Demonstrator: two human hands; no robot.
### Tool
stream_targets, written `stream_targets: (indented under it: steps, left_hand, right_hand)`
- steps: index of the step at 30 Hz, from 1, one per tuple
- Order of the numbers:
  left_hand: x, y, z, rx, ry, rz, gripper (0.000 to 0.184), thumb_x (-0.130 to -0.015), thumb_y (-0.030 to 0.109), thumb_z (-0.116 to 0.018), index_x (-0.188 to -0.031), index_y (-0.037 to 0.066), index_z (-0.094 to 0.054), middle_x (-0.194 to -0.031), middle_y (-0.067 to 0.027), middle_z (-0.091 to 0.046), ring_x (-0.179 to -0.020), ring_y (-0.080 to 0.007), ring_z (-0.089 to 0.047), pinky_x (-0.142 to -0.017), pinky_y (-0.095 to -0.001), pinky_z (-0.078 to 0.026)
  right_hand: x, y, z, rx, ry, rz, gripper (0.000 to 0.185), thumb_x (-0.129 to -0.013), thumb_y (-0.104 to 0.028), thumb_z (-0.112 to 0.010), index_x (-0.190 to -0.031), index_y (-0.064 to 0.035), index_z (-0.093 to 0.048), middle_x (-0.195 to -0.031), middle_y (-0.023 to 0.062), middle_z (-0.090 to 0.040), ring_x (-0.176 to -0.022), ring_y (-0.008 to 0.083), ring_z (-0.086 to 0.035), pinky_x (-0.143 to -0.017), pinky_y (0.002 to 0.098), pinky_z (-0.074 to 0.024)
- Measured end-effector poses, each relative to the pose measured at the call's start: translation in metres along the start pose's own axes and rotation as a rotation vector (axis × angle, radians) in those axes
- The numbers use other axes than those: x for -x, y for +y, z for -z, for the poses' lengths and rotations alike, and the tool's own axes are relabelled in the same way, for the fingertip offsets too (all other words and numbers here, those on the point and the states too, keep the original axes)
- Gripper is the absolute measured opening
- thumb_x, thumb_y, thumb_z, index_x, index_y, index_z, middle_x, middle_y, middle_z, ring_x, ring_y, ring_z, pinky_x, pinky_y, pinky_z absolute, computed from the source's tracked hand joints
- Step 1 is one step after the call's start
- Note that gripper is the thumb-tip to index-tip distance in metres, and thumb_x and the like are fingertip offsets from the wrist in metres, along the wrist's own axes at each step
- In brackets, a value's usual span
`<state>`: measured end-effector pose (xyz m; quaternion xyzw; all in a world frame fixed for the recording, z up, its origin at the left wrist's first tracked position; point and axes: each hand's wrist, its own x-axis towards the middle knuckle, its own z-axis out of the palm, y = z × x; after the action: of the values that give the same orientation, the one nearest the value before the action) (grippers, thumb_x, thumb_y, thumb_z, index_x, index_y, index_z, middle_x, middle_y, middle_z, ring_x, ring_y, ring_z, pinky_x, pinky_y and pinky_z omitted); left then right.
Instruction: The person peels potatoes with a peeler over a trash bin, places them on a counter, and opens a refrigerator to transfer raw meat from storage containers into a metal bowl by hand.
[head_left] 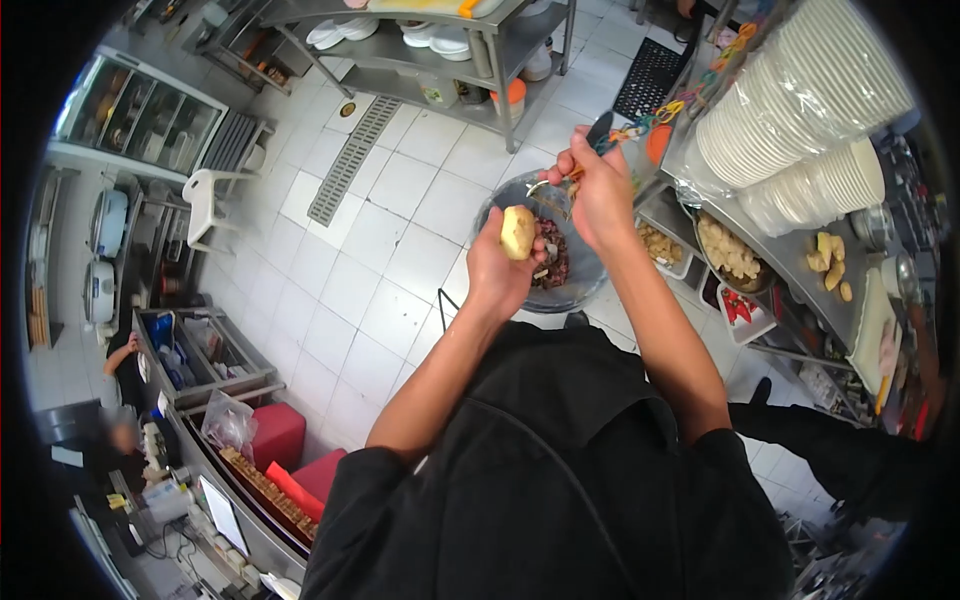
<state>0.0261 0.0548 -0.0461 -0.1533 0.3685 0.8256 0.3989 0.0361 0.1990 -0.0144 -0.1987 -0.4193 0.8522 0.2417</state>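
Observation:
My left hand (500, 262) is closed around a pale yellow, mostly peeled potato (517, 232), held upright over a bin (592, 283). To its right and slightly higher, my right hand (603, 190) grips a peeler. The dark end of the peeler (600, 132) sticks out above my fingers, and its thin lower end points toward the potato, apart from it. Dark scraps and peelings (553, 262) lie inside the grey, lined bin beneath both hands.
At right, a metal counter (790, 262) carries stacked white bowls (790, 110) in plastic and several yellow pieces (826, 258). Below are a bowl of pale chunks (728, 248) and a tray with red peppers (738, 308). A white stool (205, 205) and floor drain (352, 160) lie left. Another person's dark-clothed leg (810, 435) is at right.

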Motion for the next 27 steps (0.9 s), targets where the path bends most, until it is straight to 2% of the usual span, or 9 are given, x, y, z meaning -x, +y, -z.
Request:
stream_targets:
  steps: [3, 6, 9, 12, 21, 27]
  left_hand:
    - [-0.006, -0.001, -0.001, 0.124, -0.052, 0.097, 0.039, -0.105, 0.037, -0.029, -0.106, 0.007, -0.053, -0.091, -0.0078, -0.059, -0.075, -0.0180, -0.053, -0.068, -0.0330, -0.044]
    - [0.011, 0.007, -0.031, 0.159, 0.064, 0.120, 0.038, -0.106, 0.035, -0.025, -0.100, 0.008, -0.052, -0.089, -0.0056, -0.058, -0.078, -0.0174, -0.052, -0.072, -0.0336, -0.042]
    - [0.012, 0.006, -0.032, 0.187, 0.026, 0.112, 0.037, -0.106, 0.032, -0.023, -0.096, 0.008, -0.050, -0.086, -0.0038, -0.056, -0.080, -0.0176, -0.050, -0.076, -0.0334, -0.041]
    - [0.006, 0.002, -0.031, 0.235, 0.013, 0.096, 0.037, -0.106, 0.031, -0.022, -0.092, 0.008, -0.048, -0.083, -0.0037, -0.055, -0.078, -0.0182, -0.048, -0.078, -0.0328, -0.041]
    - [0.009, 0.004, -0.034, 0.179, 0.013, 0.074, 0.034, -0.105, 0.029, -0.027, -0.088, 0.009, -0.049, -0.082, -0.0045, -0.055, -0.079, -0.0201, -0.048, -0.080, -0.0343, -0.041]
    - [0.009, 0.000, -0.032, 0.091, 0.050, 0.043, 0.028, -0.103, 0.031, -0.032, -0.091, 0.012, -0.050, -0.085, -0.0038, -0.057, -0.073, -0.0165, -0.051, -0.061, -0.0323, -0.039]
  right_hand:
    - [0.030, -0.003, -0.013, -0.122, -0.046, -0.052, 0.016, -0.101, -0.016, -0.049, -0.113, -0.0054, -0.046, -0.072, 0.0034, -0.048, -0.065, 0.0173, -0.051, -0.075, 0.0393, -0.0496]
    - [0.044, -0.003, -0.017, -0.166, -0.065, -0.063, 0.015, -0.101, -0.016, -0.049, -0.112, -0.0064, -0.047, -0.073, 0.0035, -0.049, -0.065, 0.0170, -0.050, -0.074, 0.0385, -0.0487]
    - [0.045, 0.001, -0.014, -0.207, -0.064, -0.063, 0.014, -0.099, -0.012, -0.050, -0.110, -0.0045, -0.044, -0.075, 0.0052, -0.049, -0.065, 0.0154, -0.050, -0.065, 0.0361, -0.0491]
    - [0.047, 0.002, -0.012, -0.168, -0.087, -0.068, 0.015, -0.101, -0.016, -0.049, -0.113, -0.0071, -0.049, -0.074, 0.0040, -0.049, -0.066, 0.0167, -0.049, -0.071, 0.0361, -0.0463]
    - [0.043, 0.006, -0.010, -0.179, -0.061, -0.072, 0.015, -0.101, -0.016, -0.049, -0.113, -0.0063, -0.048, -0.074, 0.0038, -0.048, -0.065, 0.0162, -0.048, -0.070, 0.0350, -0.0456]
    - [0.042, 0.012, -0.013, -0.185, 0.002, -0.071, 0.009, -0.099, -0.011, -0.049, -0.104, -0.0044, -0.045, -0.075, 0.0051, -0.048, -0.061, 0.0160, -0.047, -0.065, 0.0363, -0.0472]
